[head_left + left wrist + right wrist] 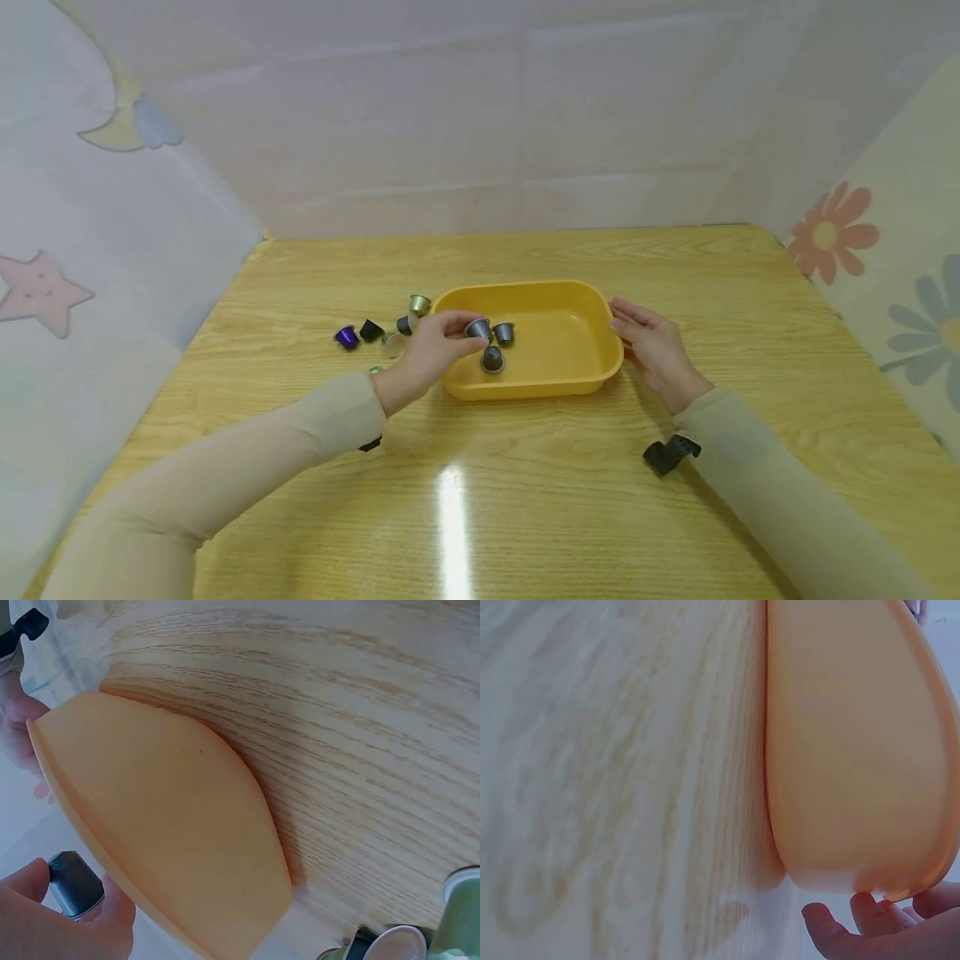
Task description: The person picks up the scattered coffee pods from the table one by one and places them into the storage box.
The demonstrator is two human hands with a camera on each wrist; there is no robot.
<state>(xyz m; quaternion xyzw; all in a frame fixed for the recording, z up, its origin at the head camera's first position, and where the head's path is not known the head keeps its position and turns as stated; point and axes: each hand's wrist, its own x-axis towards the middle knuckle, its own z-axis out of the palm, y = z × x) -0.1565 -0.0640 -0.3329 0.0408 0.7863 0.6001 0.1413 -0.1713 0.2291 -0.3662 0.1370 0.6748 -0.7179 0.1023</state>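
My left hand point(431, 348) pinches a dark grey coffee capsule point(477, 330) between thumb and fingers, over the left part of a yellow plastic tub point(573, 383). In the left wrist view the same capsule point(75, 883) shows beside the tub's rim. Two more dark capsules are inside the tub: one grey capsule point(505, 333) near the held one, one black capsule point(492, 360) lower down. At the tub's right end, my right hand point(660, 350) touches the outside of the wall with its fingertips, thumb near the rim, as the right wrist view also shows.
Left of the tub several loose capsules lie on the wooden table point(525, 467): a purple capsule point(347, 337), a black capsule point(371, 331), a gold capsule point(420, 305) and a pale green one point(392, 343) among them. My left forearm partly covers another. Printed cloth walls point(450, 125) enclose the table.
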